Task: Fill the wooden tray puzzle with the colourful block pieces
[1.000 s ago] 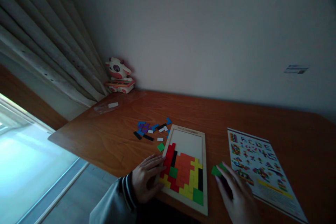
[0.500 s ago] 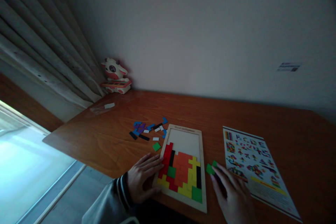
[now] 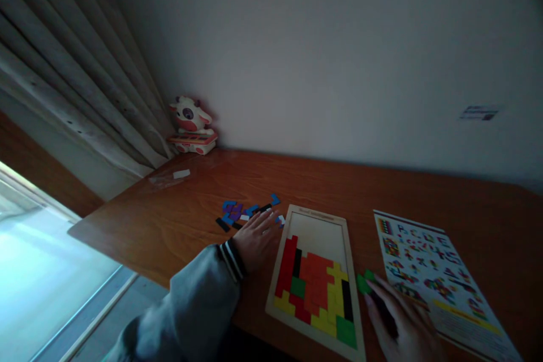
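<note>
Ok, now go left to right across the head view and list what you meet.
Curtain → cow toy → leftmost loose black piece → left hand → puzzle board → green pieces at the right hand's fingertips → printed sheet.

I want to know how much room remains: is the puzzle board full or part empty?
Part empty: the puzzle board shows bare surface at its far end, with colored pieces filling the near part.

green pieces (image 3: 363,283) are beside the part-filled tray (image 3: 318,235).
</note>
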The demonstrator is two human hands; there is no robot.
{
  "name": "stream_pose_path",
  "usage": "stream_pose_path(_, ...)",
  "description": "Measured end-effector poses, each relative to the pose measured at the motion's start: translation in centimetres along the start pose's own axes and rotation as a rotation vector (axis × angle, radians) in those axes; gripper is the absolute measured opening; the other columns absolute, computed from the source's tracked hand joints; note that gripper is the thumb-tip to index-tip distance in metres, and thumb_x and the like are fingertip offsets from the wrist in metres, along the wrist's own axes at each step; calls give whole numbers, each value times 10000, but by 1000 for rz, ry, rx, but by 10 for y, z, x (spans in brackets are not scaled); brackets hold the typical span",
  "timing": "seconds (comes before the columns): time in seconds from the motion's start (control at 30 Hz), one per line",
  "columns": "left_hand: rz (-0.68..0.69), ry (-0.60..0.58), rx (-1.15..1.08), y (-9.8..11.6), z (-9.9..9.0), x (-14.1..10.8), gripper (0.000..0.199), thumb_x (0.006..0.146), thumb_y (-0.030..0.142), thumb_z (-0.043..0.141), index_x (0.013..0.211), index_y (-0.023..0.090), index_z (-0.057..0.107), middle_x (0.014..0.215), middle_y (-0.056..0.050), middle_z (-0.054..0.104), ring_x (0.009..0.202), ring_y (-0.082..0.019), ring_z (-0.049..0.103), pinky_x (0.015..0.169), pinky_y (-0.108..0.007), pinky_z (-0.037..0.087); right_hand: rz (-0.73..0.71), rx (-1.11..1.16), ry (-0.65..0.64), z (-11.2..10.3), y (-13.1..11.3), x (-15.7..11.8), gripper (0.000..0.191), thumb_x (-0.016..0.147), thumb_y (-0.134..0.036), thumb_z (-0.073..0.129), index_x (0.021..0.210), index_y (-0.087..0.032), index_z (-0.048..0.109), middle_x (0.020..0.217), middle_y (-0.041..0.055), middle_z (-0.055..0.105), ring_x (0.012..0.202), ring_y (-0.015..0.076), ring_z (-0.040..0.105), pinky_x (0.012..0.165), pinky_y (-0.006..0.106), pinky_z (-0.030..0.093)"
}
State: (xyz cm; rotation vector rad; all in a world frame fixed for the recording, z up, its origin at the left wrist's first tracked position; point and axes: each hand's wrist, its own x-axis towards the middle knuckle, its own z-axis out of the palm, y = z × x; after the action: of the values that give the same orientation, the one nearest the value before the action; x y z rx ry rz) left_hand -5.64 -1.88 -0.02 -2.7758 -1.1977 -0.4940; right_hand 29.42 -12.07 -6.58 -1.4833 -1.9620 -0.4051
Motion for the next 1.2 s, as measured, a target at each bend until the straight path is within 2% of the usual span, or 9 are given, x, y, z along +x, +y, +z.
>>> stream_pose_path(0.13, -3, -46, 40, -12, 19, 31, 499, 1025, 384, 382, 1465, 148, 404, 1552, -131, 389, 1445, -294, 348, 1167, -522, 326, -4, -5, 13, -2, -2, 2, 415, 1000, -490, 374, 1161, -195, 616, 1122, 90, 722, 940, 268, 667, 814, 417, 506)
stream_pose_path(0.2, -5, -78, 39, -19, 30, 31, 479, 1036, 402, 350, 1449, 176, 435, 1540, -109, 415, 1436, -283, 367, 1168, -518, 317, -19, -3, 11, -3, -2, 3, 410, 1001, -486, 379, 1170, -195, 613, 1123, 87, 722, 942, 259, 669, 812, 406, 509)
stream_pose_path(0.33, -42, -97, 55, -39, 43, 14, 480, 1030, 443, 358, 1418, 191, 486, 1514, -110, 455, 1416, -291, 397, 1166, -532, 301, -5, -11, -13, -2, 0, 2, 418, 998, -499, 381, 1200, -205, 598, 1136, 82, 717, 962, 255, 672, 812, 406, 515)
stream_pose_path(0.5, -151, -92, 84, -59, 37, 9, 447, 1018, 410, 399, 1392, 198, 519, 1516, -110, 451, 1417, -321, 381, 1161, -590, 276, 25, -31, -33, 3, 4, -4, 424, 987, -527, 381, 1180, -227, 611, 1183, 90, 695, 1011, 277, 668, 834, 442, 517)
stream_pose_path(0.67, -169, -125, 36, -60, 34, 33, 582, 979, 588, 403, 1465, 269, 432, 1577, -105, 351, 1457, -344, 303, 1155, -638, 242, 36, -32, -58, 7, 9, -3, 421, 976, -542, 398, 1178, -247, 621, 1205, 81, 686, 1041, 280, 666, 848, 450, 528)
stream_pose_path(0.77, -171, -166, 5, -60, 39, 44, 614, 970, 621, 388, 1468, 264, 435, 1580, -125, 336, 1455, -349, 309, 1152, -632, 252, 44, -9, -64, 11, 13, 2, 424, 981, -544, 388, 1159, -248, 634, 1166, 77, 704, 1028, 271, 678, 867, 456, 531)
stream_pose_path(0.87, -160, -143, -6, -63, 43, 45, 563, 985, 569, 405, 1431, 237, 492, 1562, -131, 370, 1446, -331, 333, 1166, -588, 268, 45, 13, -54, 16, 16, 12, 430, 992, -529, 376, 1123, -234, 660, 1137, 83, 714, 1003, 257, 689, 877, 443, 542)
stream_pose_path(1.0, -132, -61, -18, -70, 44, 39, 438, 997, 466, 446, 1332, 226, 592, 1486, -118, 483, 1362, -298, 453, 1154, -522, 332, 67, 14, -72, 20, 19, 28, 468, 998, -535, 346, 1096, -228, 685, 1103, 92, 721, 961, 245, 698, 841, 415, 564)
stream_pose_path(1.2, -51, 29, -37, -71, 41, 38, 357, 980, 384, 507, 1257, 196, 633, 1296, -107, 639, 1158, -265, 601, 1024, -466, 484, 56, 48, -116, 17, 24, 36, 435, 999, -520, 386, 1062, -219, 693, 1068, 83, 723, 961, 229, 700, 846, 387, 569)
